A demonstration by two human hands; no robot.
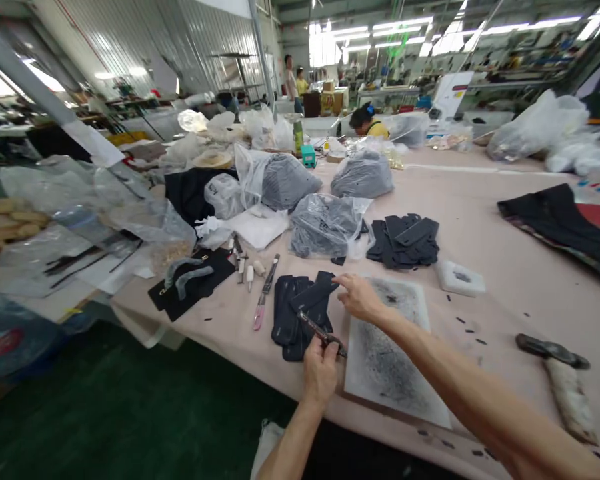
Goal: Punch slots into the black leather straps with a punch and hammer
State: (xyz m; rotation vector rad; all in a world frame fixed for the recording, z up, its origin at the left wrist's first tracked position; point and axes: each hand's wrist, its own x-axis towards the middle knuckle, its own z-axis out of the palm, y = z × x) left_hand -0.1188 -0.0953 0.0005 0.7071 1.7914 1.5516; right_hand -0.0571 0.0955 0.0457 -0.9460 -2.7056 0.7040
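My left hand (321,373) is closed around a dark metal punch (316,327), which points up and leftward over a pile of dark flat pieces (286,313). My right hand (361,299) reaches across from the right, its fingertips at the end of the top dark piece (314,293), pinching its corner. Under my right forearm lies a pale board (395,373), its surface covered in dark marks. A hammer (567,387) with a wrapped handle rests at the right.
A pink-handled cutter (266,293) lies left of the pile, near several small tools (245,267). Behind are another heap of dark pieces (404,241), plastic bags (325,227) and a small white block (461,279). A person (370,123) is across the table.
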